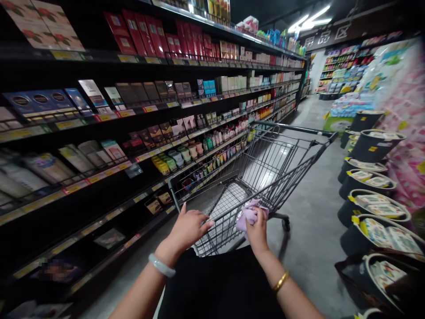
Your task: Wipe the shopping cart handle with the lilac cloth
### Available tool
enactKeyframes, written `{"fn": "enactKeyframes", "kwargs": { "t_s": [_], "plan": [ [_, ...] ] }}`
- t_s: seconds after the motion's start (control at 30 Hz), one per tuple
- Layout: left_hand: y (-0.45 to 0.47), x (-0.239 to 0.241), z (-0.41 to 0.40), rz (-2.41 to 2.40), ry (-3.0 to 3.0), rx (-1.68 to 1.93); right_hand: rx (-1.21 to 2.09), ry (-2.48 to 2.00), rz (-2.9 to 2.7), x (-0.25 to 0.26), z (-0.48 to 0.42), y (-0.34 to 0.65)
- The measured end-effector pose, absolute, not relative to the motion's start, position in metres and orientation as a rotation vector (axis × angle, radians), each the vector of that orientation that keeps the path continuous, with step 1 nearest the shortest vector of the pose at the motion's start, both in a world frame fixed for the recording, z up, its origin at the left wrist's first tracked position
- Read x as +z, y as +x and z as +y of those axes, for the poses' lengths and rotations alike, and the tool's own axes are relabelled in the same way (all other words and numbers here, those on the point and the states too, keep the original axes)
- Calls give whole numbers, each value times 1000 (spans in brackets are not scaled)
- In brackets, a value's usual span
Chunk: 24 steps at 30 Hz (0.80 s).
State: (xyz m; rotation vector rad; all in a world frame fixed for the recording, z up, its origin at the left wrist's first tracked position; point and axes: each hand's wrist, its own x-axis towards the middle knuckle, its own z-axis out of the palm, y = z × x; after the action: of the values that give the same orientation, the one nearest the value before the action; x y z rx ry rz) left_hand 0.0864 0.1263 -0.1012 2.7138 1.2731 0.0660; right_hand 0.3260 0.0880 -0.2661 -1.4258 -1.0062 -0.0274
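Note:
A metal shopping cart point(282, 150) stands in a shop aisle in front of me, its basket holding nothing I can see. My left hand point(189, 227) rests on the cart's near rim, fingers curled over the wire. My right hand point(257, 230) is closed on a crumpled pink cloth point(247, 215) and presses it against the cart's near rim. A pale bangle sits on my left wrist and a gold bangle on my right.
Dark shelves point(133, 133) packed with boxed and bottled goods run along the left. Round black bins point(375, 144) of packaged goods line the right side. Grey floor point(312, 186) stretches ahead between them toward more shelving at the back.

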Motion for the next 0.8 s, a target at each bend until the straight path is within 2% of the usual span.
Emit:
{"fn": "enactKeyframes", "kwargs": {
  "t_s": [0.07,0.17,0.3,0.4,0.57,0.8],
  "plan": [
    [79,-105,121,1179,2778,67,92,-1443,-926,-269,88,319],
    [81,-112,120,1146,2867,61,175,-1373,-861,-233,86,309],
    [95,-124,122,1280,2901,25,55,-1288,-1024,-190,87,298],
    [108,-130,121,1377,2888,24,-3,-1308,-1108,-211,89,290],
    [135,-134,116,1477,2863,102,195,-1453,-1015,-269,92,283],
    [191,-139,107,1545,2734,219,267,-1444,-864,-235,89,296]
  ]
}}
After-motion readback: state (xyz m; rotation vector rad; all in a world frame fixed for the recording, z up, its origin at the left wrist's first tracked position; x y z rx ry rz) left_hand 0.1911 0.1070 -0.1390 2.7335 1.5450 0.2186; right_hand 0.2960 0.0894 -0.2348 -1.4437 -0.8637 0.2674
